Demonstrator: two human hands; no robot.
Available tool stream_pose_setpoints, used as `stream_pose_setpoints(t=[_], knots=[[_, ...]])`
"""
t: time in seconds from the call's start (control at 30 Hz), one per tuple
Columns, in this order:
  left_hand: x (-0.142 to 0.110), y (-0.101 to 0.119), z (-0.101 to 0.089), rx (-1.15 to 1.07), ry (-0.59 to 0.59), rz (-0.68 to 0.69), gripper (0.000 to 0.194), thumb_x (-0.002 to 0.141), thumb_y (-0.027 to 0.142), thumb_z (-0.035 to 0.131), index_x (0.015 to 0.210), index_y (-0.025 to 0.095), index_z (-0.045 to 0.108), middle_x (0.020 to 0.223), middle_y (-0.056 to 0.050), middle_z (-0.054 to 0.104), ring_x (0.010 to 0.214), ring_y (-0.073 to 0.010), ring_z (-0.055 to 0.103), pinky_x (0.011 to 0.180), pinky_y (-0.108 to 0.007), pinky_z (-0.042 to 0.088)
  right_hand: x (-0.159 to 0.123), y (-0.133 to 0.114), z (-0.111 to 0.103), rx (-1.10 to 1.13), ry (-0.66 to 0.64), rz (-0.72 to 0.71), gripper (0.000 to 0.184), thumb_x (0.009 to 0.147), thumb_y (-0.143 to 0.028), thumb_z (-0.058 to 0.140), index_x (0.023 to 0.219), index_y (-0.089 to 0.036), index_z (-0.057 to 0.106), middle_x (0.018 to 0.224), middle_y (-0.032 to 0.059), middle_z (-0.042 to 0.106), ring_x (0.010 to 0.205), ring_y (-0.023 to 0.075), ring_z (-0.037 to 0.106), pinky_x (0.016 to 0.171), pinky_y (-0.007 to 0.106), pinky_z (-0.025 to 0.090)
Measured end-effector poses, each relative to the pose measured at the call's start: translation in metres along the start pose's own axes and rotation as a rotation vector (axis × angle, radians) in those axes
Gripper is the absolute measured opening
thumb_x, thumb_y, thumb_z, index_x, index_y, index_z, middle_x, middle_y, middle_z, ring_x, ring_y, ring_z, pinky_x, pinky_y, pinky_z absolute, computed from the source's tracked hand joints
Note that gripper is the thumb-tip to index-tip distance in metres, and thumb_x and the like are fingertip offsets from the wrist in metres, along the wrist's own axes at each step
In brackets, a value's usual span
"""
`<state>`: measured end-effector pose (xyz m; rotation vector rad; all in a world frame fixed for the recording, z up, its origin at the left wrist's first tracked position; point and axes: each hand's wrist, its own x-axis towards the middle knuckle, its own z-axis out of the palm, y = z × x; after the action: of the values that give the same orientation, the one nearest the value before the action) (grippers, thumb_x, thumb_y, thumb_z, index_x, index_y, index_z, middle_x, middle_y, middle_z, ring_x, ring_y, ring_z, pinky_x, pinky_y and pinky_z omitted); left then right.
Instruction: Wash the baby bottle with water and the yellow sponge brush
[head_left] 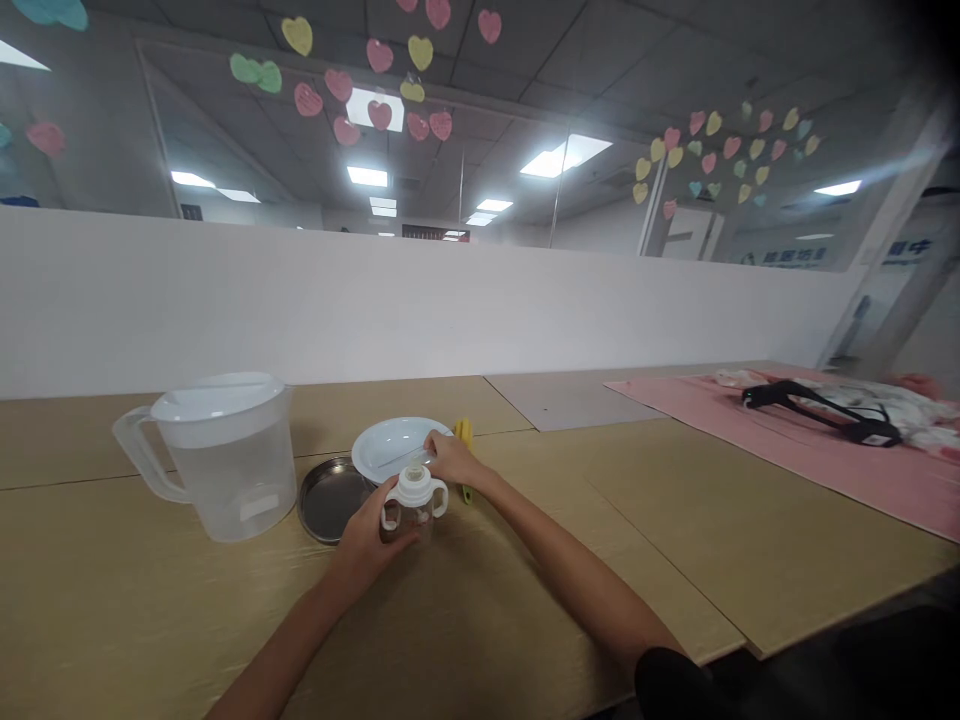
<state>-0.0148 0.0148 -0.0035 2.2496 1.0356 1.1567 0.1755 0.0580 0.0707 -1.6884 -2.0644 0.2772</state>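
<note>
Paper hearts point(379, 55) are stuck to the glass above a white partition point(375, 310), and a light wood-grain table point(112, 640) is set before it. A two-handled sippy cup point(411, 510) with a white top is held near the middle of the table, to the right of a clear plastic pitcher point(229, 475). The cup is gripped from its left side by the left hand point(366, 535), whose fingers are closed around its body. The right hand point(452, 458) is seen just beyond the cup, partly closed, with its fingers curled at the rim of a white divided plate point(397, 443); whether anything is held there cannot be told. A round metal dish point(328, 500) is placed just left of the plate, and a yellow object point(463, 432) is partly hidden by the right hand. A pink mat point(825, 470) is spread at the far right, with a black strap point(821, 410) lying on it.
</note>
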Motion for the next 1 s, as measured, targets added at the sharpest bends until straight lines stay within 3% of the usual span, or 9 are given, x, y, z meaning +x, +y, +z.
stream_pose_setpoints(t=[0.1,0.23,0.3,0.4,0.5,0.6,0.7,0.83,1.0], knots=[[0.0,0.0,0.0,-0.006,0.006,0.011,0.067,0.071,0.032,0.066,0.131,0.021,0.039,0.12,-0.01,0.059,0.101,-0.025,0.059,0.086,-0.039,0.047,0.001,-0.003,0.001,-0.015,0.012,0.015,0.035,0.066,-0.032,0.071,0.091,-0.013,0.057,0.09,0.0081,0.062,0.081,0.0184,0.055,0.068,0.026,0.039],[0.0,0.001,-0.001,-0.005,-0.007,0.014,0.067,0.071,0.032,0.067,0.131,0.019,0.039,0.123,-0.011,0.057,0.104,-0.0248,0.059,0.088,-0.039,0.047,-0.001,-0.017,-0.013,-0.004,0.108,0.028,0.041,0.078,-0.035,0.062,0.11,-0.012,0.052,0.11,0.0137,0.059,0.096,0.0197,0.055,0.078,0.028,0.04],[-0.001,0.003,-0.003,0.002,-0.007,0.01,0.068,0.071,0.034,0.067,0.131,0.017,0.039,0.119,-0.013,0.059,0.099,-0.0245,0.06,0.085,-0.038,0.048,-0.008,-0.029,-0.027,0.068,0.138,0.03,0.038,0.088,-0.044,0.047,0.109,-0.014,0.054,0.099,0.0096,0.063,0.085,0.0168,0.058,0.072,0.027,0.041],[-0.001,0.007,-0.006,0.01,0.007,0.016,0.068,0.072,0.036,0.066,0.131,0.015,0.039,0.107,-0.011,0.064,0.092,-0.0233,0.061,0.081,-0.037,0.049,-0.023,-0.05,-0.042,0.1,-0.054,-0.12,0.05,0.09,-0.058,0.032,0.084,-0.017,0.061,0.075,0.0041,0.064,0.067,0.0154,0.058,0.062,0.026,0.04],[-0.001,0.013,-0.01,-0.026,0.004,-0.01,0.065,0.072,0.037,0.065,0.129,0.018,0.041,0.092,-0.005,0.066,0.08,-0.0198,0.061,0.074,-0.032,0.049,-0.037,-0.066,-0.044,-0.163,-0.046,-0.176,0.049,0.078,-0.064,0.05,0.074,-0.016,0.061,0.078,0.0095,0.065,0.073,0.0218,0.059,0.061,0.028,0.037],[0.0,0.018,-0.013,-0.072,-0.009,-0.067,0.062,0.069,0.038,0.067,0.125,0.021,0.045,0.08,0.001,0.066,0.07,-0.0169,0.06,0.067,-0.028,0.048,-0.042,-0.073,-0.04,-0.28,-0.029,-0.216,0.041,0.077,-0.055,0.056,0.08,-0.015,0.063,0.087,0.0133,0.066,0.081,0.0256,0.059,0.063,0.029,0.038],[0.002,0.021,-0.014,-0.091,0.003,-0.101,0.063,0.065,0.037,0.071,0.121,0.022,0.048,0.079,0.002,0.066,0.068,-0.0165,0.06,0.067,-0.028,0.048,-0.04,-0.071,-0.039,-0.24,-0.064,-0.28,0.033,0.079,-0.046,0.058,0.093,-0.017,0.063,0.09,0.0106,0.066,0.086,0.025,0.059,0.069,0.03,0.039],[0.002,0.023,-0.014,-0.139,-0.006,-0.139,0.063,0.064,0.037,0.071,0.12,0.022,0.047,0.083,0.001,0.068,0.07,-0.0176,0.061,0.069,-0.03,0.049,-0.038,-0.065,-0.043,-0.198,-0.086,-0.308,0.047,0.079,-0.041,0.059,0.118,-0.017,0.054,0.101,0.0117,0.065,0.096,0.0265,0.058,0.076,0.032,0.04],[0.001,0.025,-0.014,-0.285,-0.033,-0.15,0.06,0.066,0.035,0.069,0.12,0.022,0.045,0.101,-0.003,0.067,0.083,-0.0179,0.063,0.075,-0.03,0.05,-0.039,-0.061,-0.048,-0.121,-0.15,-0.339,0.053,0.077,-0.037,0.062,0.125,-0.019,0.05,0.112,0.0108,0.062,0.103,0.0251,0.056,0.08,0.031,0.041]])
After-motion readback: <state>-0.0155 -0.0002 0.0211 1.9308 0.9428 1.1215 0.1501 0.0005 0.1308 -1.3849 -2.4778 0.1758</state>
